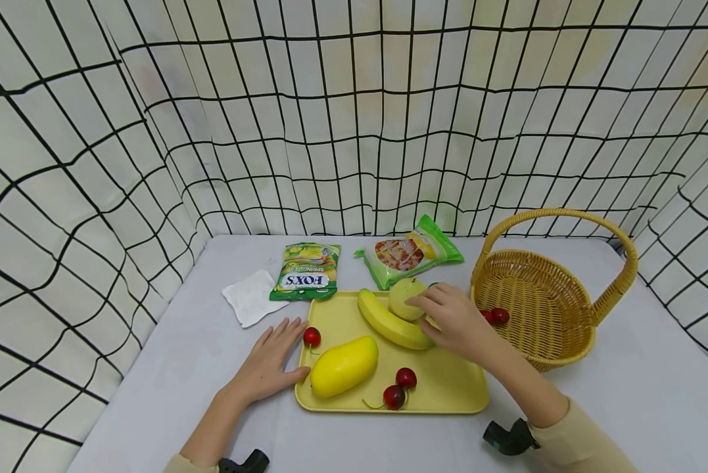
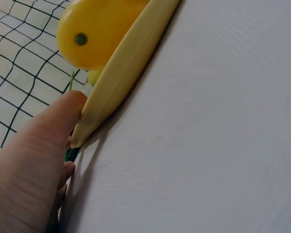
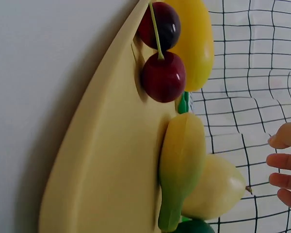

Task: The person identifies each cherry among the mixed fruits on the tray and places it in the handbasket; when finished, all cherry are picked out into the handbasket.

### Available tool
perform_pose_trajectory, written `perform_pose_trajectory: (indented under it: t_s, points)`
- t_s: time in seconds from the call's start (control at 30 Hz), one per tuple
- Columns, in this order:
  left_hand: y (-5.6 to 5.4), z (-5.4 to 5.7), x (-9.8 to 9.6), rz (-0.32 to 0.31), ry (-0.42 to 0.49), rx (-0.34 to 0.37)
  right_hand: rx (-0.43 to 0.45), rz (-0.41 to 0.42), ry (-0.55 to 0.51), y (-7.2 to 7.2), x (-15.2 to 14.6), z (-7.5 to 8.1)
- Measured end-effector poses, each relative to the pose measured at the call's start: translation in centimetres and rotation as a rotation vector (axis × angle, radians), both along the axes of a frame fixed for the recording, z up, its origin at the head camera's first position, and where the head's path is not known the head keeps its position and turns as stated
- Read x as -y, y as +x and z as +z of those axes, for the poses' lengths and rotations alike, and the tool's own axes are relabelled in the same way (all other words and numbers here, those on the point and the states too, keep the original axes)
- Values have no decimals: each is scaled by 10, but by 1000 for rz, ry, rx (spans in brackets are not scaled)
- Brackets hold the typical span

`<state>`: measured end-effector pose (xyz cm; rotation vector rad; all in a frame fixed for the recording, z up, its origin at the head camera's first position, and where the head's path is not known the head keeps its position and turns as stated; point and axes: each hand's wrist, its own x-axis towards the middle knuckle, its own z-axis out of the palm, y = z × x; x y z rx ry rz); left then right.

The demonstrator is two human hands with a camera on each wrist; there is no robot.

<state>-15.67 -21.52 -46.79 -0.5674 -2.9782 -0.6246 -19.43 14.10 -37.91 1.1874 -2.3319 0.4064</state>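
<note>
My left hand (image 1: pixel 272 363) lies with fingers straight at the left side of a yellow tray (image 1: pixel 442 394), its thumb against the rim. Over the tray's right part hovers my right hand (image 1: pixel 457 323); in the right wrist view its fingers (image 3: pixel 286 162) are spread and apart from the fruit. Beneath and beside it are a banana (image 1: pixel 392 323) and a pale pear (image 1: pixel 405 299). A dark green thing (image 3: pixel 196 227), mostly hidden, sits beside the pear. The tray also bears a yellow mango (image 1: pixel 344 366), a single cherry (image 1: pixel 311 337) at the left and a pair of cherries (image 1: pixel 394 397) in front.
To the right stands a wicker basket (image 1: pixel 534 355) with a tall handle, red cherries (image 1: pixel 499 316) inside. Behind the tray lie a green FOX'S candy bag (image 1: pixel 306 269) and a green snack packet (image 1: pixel 409 253). A white tissue (image 1: pixel 252 297) is at the left. Black netting (image 1: pixel 354 138) surrounds the table.
</note>
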Motion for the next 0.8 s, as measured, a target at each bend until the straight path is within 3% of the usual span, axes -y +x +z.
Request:
perform_pose_trajectory:
  t_s: [0.47, 0.8]
  points:
    - [1, 1, 0, -6, 5, -12, 82, 38, 53, -1, 32, -3]
    - [2, 2, 2, -20, 18, -8, 92, 70, 76, -3, 54, -3]
